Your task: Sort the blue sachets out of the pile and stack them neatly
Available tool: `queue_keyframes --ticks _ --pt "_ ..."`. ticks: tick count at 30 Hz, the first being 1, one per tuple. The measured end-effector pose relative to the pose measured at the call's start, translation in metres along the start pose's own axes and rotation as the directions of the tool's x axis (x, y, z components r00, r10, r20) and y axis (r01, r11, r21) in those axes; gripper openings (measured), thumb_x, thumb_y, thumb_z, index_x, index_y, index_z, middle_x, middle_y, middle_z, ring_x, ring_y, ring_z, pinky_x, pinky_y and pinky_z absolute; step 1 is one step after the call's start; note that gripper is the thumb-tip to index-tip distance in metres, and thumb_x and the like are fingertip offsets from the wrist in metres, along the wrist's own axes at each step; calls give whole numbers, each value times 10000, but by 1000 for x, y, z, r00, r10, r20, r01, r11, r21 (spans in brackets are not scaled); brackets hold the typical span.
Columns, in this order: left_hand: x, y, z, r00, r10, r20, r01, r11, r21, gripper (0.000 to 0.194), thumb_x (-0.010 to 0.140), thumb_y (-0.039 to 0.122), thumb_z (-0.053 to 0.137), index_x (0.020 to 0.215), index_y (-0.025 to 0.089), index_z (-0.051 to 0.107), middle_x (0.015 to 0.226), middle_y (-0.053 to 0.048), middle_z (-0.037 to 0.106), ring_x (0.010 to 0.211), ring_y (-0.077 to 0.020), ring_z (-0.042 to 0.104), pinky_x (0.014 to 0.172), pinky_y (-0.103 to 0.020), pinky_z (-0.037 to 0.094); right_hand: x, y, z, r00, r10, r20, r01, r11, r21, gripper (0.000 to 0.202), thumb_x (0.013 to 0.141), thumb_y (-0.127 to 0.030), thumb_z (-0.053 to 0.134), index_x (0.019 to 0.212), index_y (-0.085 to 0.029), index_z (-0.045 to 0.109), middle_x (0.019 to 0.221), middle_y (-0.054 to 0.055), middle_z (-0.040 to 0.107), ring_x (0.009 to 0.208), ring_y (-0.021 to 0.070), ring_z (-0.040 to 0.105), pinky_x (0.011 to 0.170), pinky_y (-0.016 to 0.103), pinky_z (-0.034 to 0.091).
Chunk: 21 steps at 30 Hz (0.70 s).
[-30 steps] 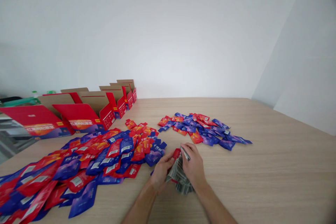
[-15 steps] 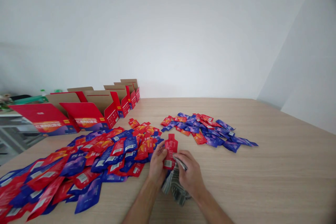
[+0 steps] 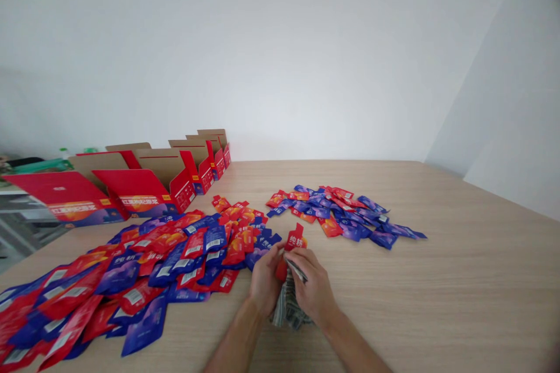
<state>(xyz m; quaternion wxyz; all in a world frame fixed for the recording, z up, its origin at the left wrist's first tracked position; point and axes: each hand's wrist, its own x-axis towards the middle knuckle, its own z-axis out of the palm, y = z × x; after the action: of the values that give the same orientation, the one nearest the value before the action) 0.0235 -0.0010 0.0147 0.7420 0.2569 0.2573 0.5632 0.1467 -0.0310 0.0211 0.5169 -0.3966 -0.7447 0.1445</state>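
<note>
Above a pale tabletop (image 3: 415, 303), we hold 1 red pouch (image 3: 296, 238) between our hands, its narrow neck pointing away. Our left hand (image 3: 265, 282) has its fingers closed on the pouch's side; our right hand's (image 3: 315, 287) fingers grip a striped cloth (image 3: 289, 305) close against its lower part. Mixed pouches (image 3: 149, 280) lie heaped to our left. We judge the pouch light, soft and slick, best held by its flat edges, below the neck.

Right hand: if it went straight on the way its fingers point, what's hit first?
Probably the red pouch in the left hand, just ahead of the right hand; the left hand itself seems next. Exact depth is unclear from this one view.
</note>
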Motion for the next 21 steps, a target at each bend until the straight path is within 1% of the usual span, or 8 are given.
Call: queue_keyframes --ticks 4,6,9,11,13,15,19,21 --pt "-3 5 5 1000 17 -23 -17 999 -29 428 857 343 620 1251 175 627 1178 -92 691 1082 -222 643 993 -338 461 -2 -3 5 981 -46 191 52 998 -26 447 826 -13 497 1155 -273 652 1108 55 636 1065 201 569 953 359 499" --pt "-2 3 4 999 13 -37 -14 1000 -26 468 847 318 643 1291 176 598 1191 -95 688 1099 -225 638 1007 -344 456 -2 0 5 992 -31 118 39 997 -68 461 816 -2 485 1160 -260 652 1106 66 632 1061 204 568 950 367 501" --pt "-1 -2 2 1000 -25 -17 25 1000 -14 552 815 256 689 1344 189 547 1153 -98 706 1076 -230 654 989 -361 470 0 10 1 995 0 -103 -15 989 -145 436 827 -20 466 1167 -225 647 1132 100 615 1073 219 567 948 388 507" --pt "-1 -4 0 999 -44 -13 44 999 -4 582 803 228 700 1358 192 530 1127 -99 716 1046 -228 668 961 -358 484 1 15 -1 994 -4 -110 -13 988 -153 407 840 -42 471 1159 -222 648 1131 105 614 1074 222 569 943 386 511" --pt "-1 -3 -2 999 -34 -13 34 999 6 581 800 218 698 1356 192 530 1117 -99 720 1016 -224 680 922 -340 499 2 15 -3 1000 -13 -26 9 992 -127 382 851 -56 477 1144 -225 653 1110 96 620 1066 215 573 939 367 513" --pt "-2 -1 -4 999 -36 -5 36 999 35 563 789 208 701 1331 183 552 1094 -103 727 962 -223 695 855 -318 516 4 14 -7 1000 11 -5 -12 993 -117 350 866 -73 478 1125 -222 661 1092 91 625 1052 207 580 932 348 515" --pt "-4 2 -6 993 -110 37 105 987 124 486 767 215 716 1239 143 620 1046 -128 737 860 -231 712 740 -297 524 11 14 -21 973 133 -191 -162 976 -148 289 902 -146 492 1123 -219 662 1121 93 620 1058 212 588 947 352 502" --pt "-4 1 -6 991 -128 50 120 982 144 466 749 219 728 1199 130 645 1039 -136 737 854 -232 711 741 -297 525 13 16 -25 958 167 -233 -204 968 -145 285 908 -170 497 1141 -215 654 1144 97 614 1072 215 586 961 356 493"
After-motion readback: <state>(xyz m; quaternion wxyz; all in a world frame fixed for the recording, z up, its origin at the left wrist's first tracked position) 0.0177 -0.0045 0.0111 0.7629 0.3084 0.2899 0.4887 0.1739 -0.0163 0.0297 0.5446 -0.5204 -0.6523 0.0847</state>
